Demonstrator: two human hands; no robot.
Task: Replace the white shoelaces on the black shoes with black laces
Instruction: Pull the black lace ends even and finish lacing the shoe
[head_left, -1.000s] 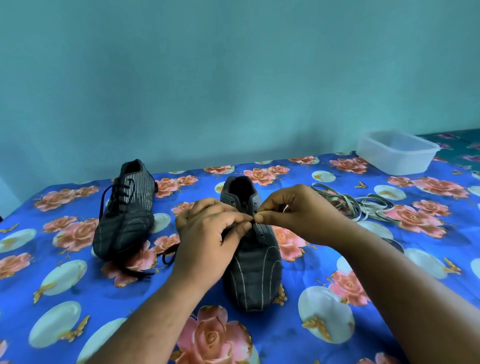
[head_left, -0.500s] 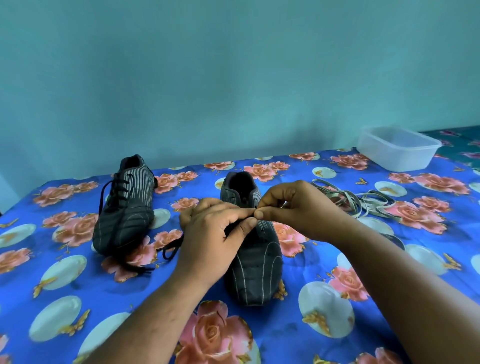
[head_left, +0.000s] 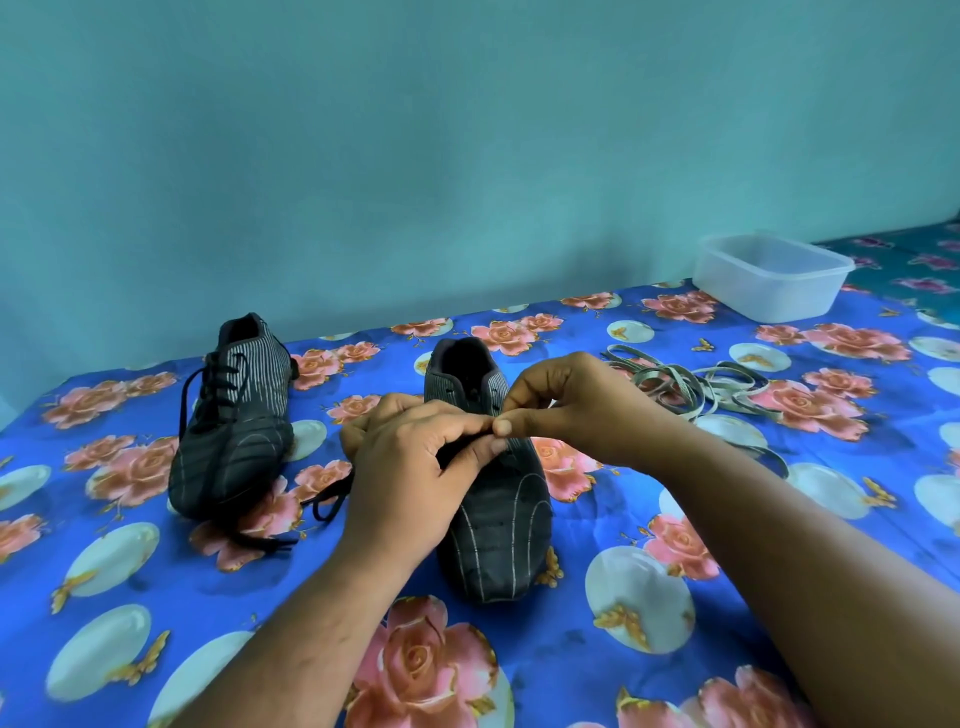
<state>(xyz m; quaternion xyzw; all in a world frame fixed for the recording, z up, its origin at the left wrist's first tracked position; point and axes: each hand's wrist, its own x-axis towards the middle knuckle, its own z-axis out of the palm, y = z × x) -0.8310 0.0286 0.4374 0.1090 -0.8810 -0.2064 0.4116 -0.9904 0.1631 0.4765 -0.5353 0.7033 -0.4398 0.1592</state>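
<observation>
The near shoe (head_left: 493, 499), black with thin pale stripes fanning over a rounded toe, lies at the centre of the cloth with its toe toward six o'clock and its open collar toward twelve; no brand mark or writing can be read on it. Both hands meet over its lacing area: the left hand (head_left: 410, 467) has thumb and forefinger pinched together on what looks like a black lace (head_left: 324, 499), though the exact hold is hidden by the fingers, and that flat dark cord trails out from under the hand toward nine o'clock onto the cloth. The right hand (head_left: 576, 410) is curled, its thumb and forefinger tips pressed against the left's at the same spot; what it pinches is too small to tell. At ten o'clock the second shoe (head_left: 234, 421), same striped fabric, already carries black lacing. At two o'clock a loose heap of flat pale laces (head_left: 696, 384) lies on the cloth, and farther out a translucent rectangular plastic tub (head_left: 769, 280) stands. Beneath everything is a glossy blue tablecloth (head_left: 597, 639) printed with pink roses and pale discs.
</observation>
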